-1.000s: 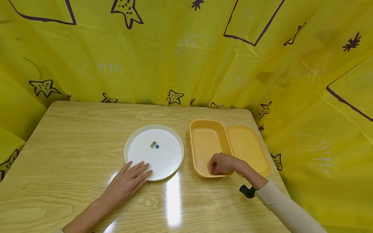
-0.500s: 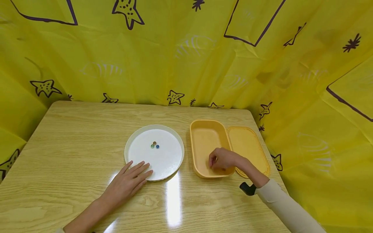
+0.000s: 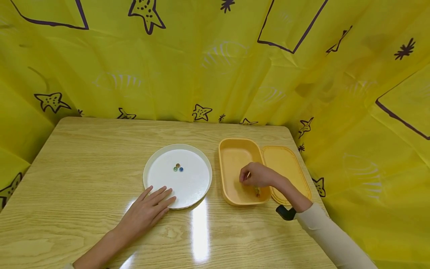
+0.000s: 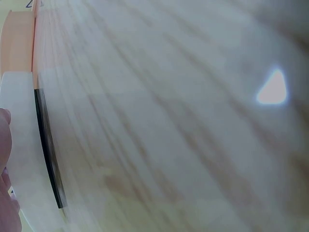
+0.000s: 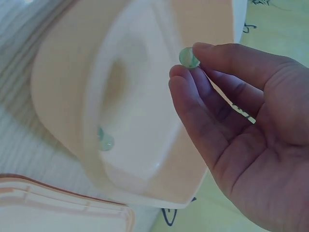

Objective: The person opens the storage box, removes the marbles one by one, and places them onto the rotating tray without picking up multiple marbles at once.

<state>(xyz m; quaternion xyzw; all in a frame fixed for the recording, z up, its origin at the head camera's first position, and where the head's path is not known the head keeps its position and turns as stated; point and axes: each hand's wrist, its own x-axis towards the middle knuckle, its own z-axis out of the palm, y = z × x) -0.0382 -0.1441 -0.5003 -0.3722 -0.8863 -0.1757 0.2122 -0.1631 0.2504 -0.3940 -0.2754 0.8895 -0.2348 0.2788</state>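
Note:
My right hand is over the orange plastic box. In the right wrist view, its thumb and fingertips pinch a clear green marble. More glass marbles lie in a corner of the box. My left hand rests with spread, straight fingers on the near-left rim of a round white tray. Three marbles sit close together on that tray: an amber one, a green one and a blue one. Only some fingertips show in the left wrist view.
The orange lid lies flat against the right side of the box. Everything stands on a wood-grain table. A yellow curtain with dark star drawings hangs behind and at the sides.
My right hand has risen from the near end of the box toward its middle, uncovering marbles near the corner. The left hand and the tray have stayed put.

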